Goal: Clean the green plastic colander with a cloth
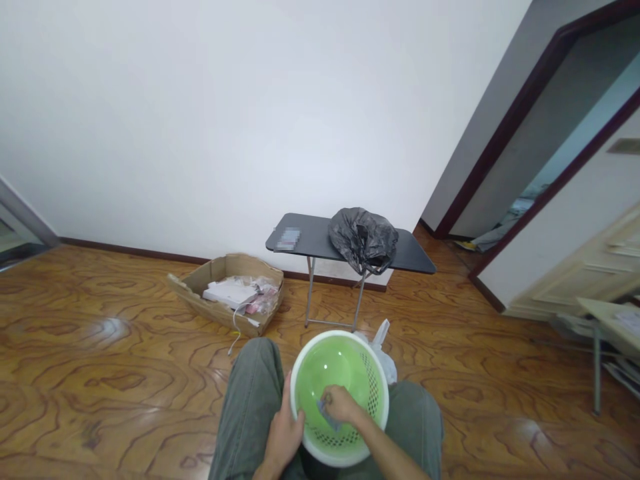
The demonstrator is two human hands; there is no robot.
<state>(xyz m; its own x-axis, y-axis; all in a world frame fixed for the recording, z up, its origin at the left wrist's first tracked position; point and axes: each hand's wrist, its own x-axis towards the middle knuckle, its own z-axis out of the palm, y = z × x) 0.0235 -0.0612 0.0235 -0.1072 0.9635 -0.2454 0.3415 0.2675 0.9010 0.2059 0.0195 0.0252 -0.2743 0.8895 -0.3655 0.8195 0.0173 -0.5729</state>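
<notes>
A round green plastic colander (333, 360) with a white rim and slotted sides rests tilted between my knees. My left hand (287, 430) grips its left side, thumb near the rim and the other fingers partly hidden against the outside. Inside the colander is my right hand (340, 403), closed around a small grey-blue cloth (327, 417) low against the inner wall. Much of the cloth is covered by the fingers.
Ahead, a black folding table (315, 230) bears a black plastic bag (363, 237). On the wooden floor are an open cardboard box (193, 293) of packaging and a white plastic bag (387, 363). At right stands another table (607, 317).
</notes>
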